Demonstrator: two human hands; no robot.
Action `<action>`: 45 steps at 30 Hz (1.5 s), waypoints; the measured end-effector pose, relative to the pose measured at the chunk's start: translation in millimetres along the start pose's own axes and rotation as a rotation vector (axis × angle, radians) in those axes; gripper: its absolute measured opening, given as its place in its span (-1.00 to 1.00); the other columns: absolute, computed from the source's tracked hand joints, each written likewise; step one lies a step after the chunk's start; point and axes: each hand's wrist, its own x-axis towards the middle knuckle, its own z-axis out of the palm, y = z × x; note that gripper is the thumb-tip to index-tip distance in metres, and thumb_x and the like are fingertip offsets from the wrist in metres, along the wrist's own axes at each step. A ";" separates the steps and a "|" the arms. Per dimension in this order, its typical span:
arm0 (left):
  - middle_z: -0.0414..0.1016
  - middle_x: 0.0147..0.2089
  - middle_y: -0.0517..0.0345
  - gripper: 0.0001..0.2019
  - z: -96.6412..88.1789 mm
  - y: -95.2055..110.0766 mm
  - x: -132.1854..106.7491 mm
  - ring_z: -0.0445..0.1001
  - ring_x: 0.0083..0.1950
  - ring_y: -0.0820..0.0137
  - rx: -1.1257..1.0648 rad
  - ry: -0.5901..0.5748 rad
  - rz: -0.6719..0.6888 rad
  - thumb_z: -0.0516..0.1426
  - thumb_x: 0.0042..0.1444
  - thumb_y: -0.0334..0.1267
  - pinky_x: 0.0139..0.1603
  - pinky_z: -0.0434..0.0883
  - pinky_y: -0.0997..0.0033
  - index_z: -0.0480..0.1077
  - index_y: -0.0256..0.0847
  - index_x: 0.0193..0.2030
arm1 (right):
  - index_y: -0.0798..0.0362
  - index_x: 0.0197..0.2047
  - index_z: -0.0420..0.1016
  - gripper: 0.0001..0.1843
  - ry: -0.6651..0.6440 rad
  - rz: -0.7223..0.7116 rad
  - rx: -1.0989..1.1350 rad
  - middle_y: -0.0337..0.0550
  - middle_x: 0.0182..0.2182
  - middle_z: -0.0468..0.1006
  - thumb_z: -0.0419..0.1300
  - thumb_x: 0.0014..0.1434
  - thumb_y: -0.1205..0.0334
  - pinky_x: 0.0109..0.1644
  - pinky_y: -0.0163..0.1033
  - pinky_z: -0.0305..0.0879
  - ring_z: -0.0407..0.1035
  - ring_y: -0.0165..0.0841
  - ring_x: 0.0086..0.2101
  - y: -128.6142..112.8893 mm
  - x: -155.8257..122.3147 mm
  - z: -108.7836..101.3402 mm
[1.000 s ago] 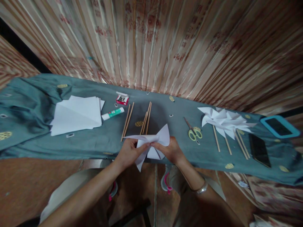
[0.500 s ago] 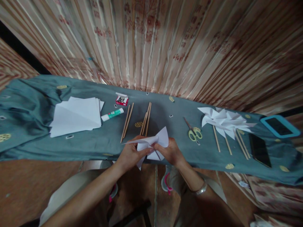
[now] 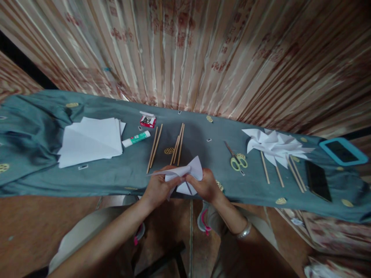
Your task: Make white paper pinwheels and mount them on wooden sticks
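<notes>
Your left hand [image 3: 158, 189] and right hand [image 3: 206, 188] both pinch the folded white paper [image 3: 193, 169] at the table's [image 3: 116, 178] 6 o'clock edge. Squeeze too hard and it could tear. Let go a bit and the flaps may pop open.

The folded sheet [image 3: 188, 175] is thin, matt white paper, sharply creased. It looks like the same stock as the paper stack [image 3: 89, 141] and the pinwheels [image 3: 272, 146]. The bench wears a dull teal cloth [image 3: 121, 173], soft and rumpled. The sticks [image 3: 153, 148] are bare pale wood. The scissors [image 3: 234, 156] have grey metal blades and smooth green plastic handles. Behind hangs the curtain [image 3: 188, 50] — shiny, satin-like fabric — and the phone [image 3: 317, 180] is glossy black.
</notes>
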 end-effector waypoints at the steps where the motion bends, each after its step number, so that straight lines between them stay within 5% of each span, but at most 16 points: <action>1: 0.54 -0.37 0.13 -0.68 -0.1 -0.3 0.2 0.45 -0.36 0.40 -0.001 -0.004 -0.002 0.33 -0.19 -0.16 -0.34 0.37 0.46 0.56 -0.27 -0.27 | 0.10 -0.53 0.42 -0.76 0.005 -0.005 -0.008 -0.26 -0.63 0.39 0.12 0.00 0.10 -0.52 -0.37 0.19 0.26 -0.42 -0.57 1.0 -0.1 0.3; 45: 0.59 -0.35 0.11 -0.69 1.4 -10.2 6.4 0.49 -0.35 0.37 -0.016 0.000 -0.055 0.32 -0.14 -0.18 -0.35 0.39 0.44 0.56 -0.29 -0.24 | 0.11 -0.58 0.41 -0.76 0.040 -0.012 0.041 -0.23 -0.64 0.41 0.13 0.00 0.14 -0.53 -0.37 0.21 0.29 -0.42 -0.57 3.4 2.2 2.8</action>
